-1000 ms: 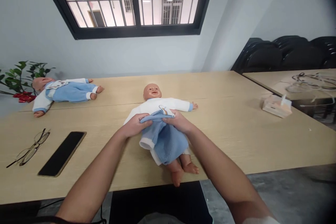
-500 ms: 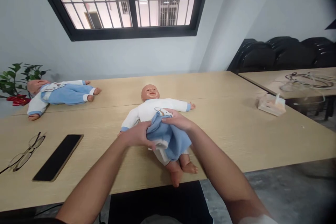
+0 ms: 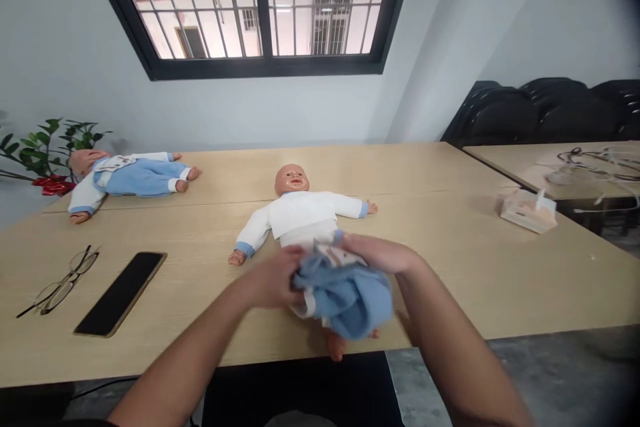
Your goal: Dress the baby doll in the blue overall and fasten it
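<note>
A baby doll (image 3: 303, 210) in a white top with blue cuffs lies on its back on the table, head away from me. Over its legs, both hands hold a bunched piece of blue clothing (image 3: 353, 300) with white trim and a printed patch, like the trousers on the other doll. My left hand (image 3: 277, 277) grips its left side, somewhat blurred. At the upper right of the cloth, my right hand (image 3: 377, 252) is closed on the printed part. The doll's lower legs are mostly hidden behind the cloth; a foot (image 3: 335, 345) shows below it.
A second doll (image 3: 145, 177) in blue trousers lies at the back left beside a potted plant (image 3: 45, 147). Glasses (image 3: 63, 287) and a phone (image 3: 120, 293) lie on the left. A tissue box (image 3: 529, 211) stands at right; cables (image 3: 600, 167) lie on another table.
Both hands have drawn the blue clothing down from the doll's belly toward its feet, bunching it more. The doll's white middle now shows. The view has shifted slightly left.
</note>
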The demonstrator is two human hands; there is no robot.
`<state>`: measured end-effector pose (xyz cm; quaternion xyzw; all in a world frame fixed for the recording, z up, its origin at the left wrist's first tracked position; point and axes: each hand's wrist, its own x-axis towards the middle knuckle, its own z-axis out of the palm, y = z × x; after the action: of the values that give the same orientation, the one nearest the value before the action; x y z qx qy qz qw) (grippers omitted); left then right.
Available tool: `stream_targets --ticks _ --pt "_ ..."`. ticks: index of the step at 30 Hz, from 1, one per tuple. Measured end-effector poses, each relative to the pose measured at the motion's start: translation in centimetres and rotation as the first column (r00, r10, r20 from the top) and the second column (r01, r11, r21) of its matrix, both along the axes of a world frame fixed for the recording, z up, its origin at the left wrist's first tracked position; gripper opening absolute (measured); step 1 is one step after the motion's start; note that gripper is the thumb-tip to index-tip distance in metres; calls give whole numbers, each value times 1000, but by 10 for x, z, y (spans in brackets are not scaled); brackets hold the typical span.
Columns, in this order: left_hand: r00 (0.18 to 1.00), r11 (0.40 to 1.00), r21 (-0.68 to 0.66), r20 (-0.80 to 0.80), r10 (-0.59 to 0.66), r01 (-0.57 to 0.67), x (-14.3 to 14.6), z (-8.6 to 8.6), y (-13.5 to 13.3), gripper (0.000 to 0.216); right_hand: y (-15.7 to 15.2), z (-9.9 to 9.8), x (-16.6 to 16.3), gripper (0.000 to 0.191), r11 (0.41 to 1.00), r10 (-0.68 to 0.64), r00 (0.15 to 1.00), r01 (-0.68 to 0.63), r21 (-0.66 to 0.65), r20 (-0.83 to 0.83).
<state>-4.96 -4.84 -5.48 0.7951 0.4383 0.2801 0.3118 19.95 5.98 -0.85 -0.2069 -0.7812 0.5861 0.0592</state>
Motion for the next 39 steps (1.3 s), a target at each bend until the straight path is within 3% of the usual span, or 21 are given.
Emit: stream_targets --ticks 3,5,7,10,11,13,16,20,23,25,28,32,34,37,39 --pt "981 980 161 -172 -90 118 28 -1 -33 34 -32 20 17 76 991 131 949 -131 -17 286" --pt "953 945 224 -242 -184 240 46 -3 -50 32 -48 32 16 67 986 146 927 -165 27 346" --pt "909 902 258 -329 -256 347 62 -5 -60 31 -55 37 3 53 966 8 943 -93 241 332" --pt "859 863 283 -431 -276 419 78 -7 -67 27 -54 25 -27 49 802 -270 884 -13 597 382" --pt "853 859 290 -450 -266 421 80 -9 -68 26 -54 16 -37 53 759 -315 844 -50 649 434" --pt "850 861 306 -472 -233 406 81 -12 -69 23 -52 -3 -55 59 729 -316 798 -143 670 513" --pt "861 874 324 -476 -181 363 75 -21 -69 20 -48 -25 -74 56 755 -268 821 -146 639 504" --pt "891 886 342 -429 -151 314 62 -35 -70 23 -28 -29 -89 48 827 -367 885 171 535 285" --pt "918 906 321 -366 -152 277 48 -43 -70 25 -7 -27 -98 45 860 -472 880 448 244 49" --pt "937 931 279 -320 -140 235 37 -47 -70 28 3 -29 -101 41 848 -530 846 529 -24 -68" --pt "974 973 221 -227 -15 66 21 -53 -70 31 9 -37 -99 43 818 -551 827 508 -270 -112" --pt "965 948 232 -90 246 -220 5 -63 -68 30 6 -44 -84 59 914 -324 928 257 -313 -185" --pt "936 905 265 -26 352 -333 1 -68 -66 32 5 -45 -78 73 939 -254 943 187 -289 -214" --pt "869 813 318 94 486 -489 -2 -73 -63 35 2 -46 -75 87 946 -267 945 220 -239 -188" --pt "796 715 362 162 584 -598 -2 -74 -62 39 -2 -46 -77 90 944 -279 945 236 -231 -173"
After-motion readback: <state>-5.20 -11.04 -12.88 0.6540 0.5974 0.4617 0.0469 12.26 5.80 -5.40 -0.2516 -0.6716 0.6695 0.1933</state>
